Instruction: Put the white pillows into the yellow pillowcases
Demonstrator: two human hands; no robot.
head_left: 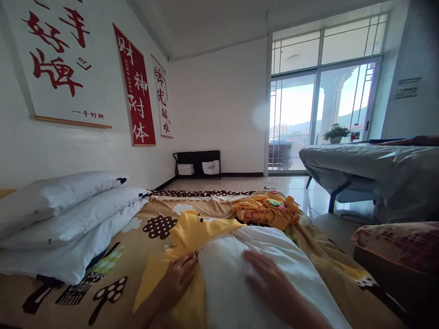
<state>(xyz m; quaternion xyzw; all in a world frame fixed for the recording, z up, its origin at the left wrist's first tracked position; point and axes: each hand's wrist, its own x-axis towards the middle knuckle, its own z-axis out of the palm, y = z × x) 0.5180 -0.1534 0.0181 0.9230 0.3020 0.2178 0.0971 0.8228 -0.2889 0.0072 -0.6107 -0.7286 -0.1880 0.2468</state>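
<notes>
right hand (269, 278): blurred, finger outlines smeared | left hand (181, 274): fingertips hidden at yellow cover (154, 269) | white cushion (221, 278): near end cut off by lower edge | stacked pillows (65, 224): cut off by left edge | largest wall scroll (56, 59): top cut off | another person's arm (423, 140): cut off by right edge | wall notice (408, 87): too small to read

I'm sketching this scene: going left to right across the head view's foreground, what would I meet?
Stacked white pillows, left hand on yellow fabric, blurred right hand over white pillow, red patterned cloth.
</notes>
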